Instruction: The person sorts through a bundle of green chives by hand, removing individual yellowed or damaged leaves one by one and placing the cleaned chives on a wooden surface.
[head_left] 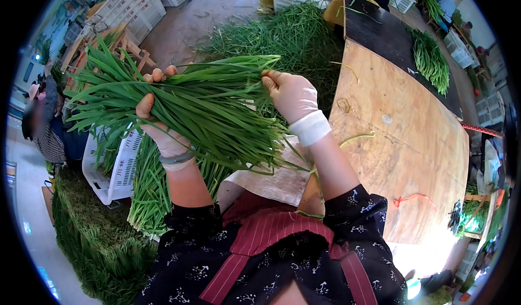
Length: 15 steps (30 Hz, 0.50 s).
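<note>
A thick bunch of long, flat green garlic chives [206,107] is held up in front of me, its leaves fanning out to the left. My left hand [163,120], in a white fingerless glove with a grey band at the wrist, wraps round the bunch from below. At the bunch's right end, my right hand [290,93], also gloved, pinches with thumb and forefinger at the leaf tips. Below the held bunch lie more chives [149,183], partly hidden by my left forearm.
A white plastic crate [122,169] stands at the left, beside heaped greens [89,223]. A plywood table [401,142] is on my right, with a red string [412,200] on it. Loose leaves [287,31] pile on the floor ahead. At the far left is another person [51,126].
</note>
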Motion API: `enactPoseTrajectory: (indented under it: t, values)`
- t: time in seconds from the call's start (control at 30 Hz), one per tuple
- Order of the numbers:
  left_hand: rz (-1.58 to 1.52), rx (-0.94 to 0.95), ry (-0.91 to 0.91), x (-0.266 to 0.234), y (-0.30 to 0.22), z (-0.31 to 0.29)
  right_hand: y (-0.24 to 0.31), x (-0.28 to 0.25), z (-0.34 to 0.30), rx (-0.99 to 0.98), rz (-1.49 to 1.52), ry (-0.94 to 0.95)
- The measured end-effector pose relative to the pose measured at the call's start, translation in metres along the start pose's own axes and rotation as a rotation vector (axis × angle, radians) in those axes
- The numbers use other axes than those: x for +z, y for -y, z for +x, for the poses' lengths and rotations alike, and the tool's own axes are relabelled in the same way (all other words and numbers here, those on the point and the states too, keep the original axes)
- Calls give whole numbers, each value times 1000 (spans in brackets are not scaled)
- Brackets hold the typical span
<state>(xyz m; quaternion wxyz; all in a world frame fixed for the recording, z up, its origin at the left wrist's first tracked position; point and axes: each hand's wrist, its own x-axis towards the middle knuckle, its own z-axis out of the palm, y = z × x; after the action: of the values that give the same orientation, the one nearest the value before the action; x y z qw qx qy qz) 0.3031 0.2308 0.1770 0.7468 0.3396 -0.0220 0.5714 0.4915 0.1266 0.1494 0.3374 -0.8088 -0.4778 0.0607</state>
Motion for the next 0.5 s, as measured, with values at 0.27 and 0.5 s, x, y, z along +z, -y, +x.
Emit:
enactPoseTrajectory:
  t: [0.27,0.5]
  values:
    - [30,-20,52,-3,-3,-2,15,-3,-3,-207,177,-303]
    - [25,-12,14,12,3,-6,-15,25,-7,-9,-54,-118]
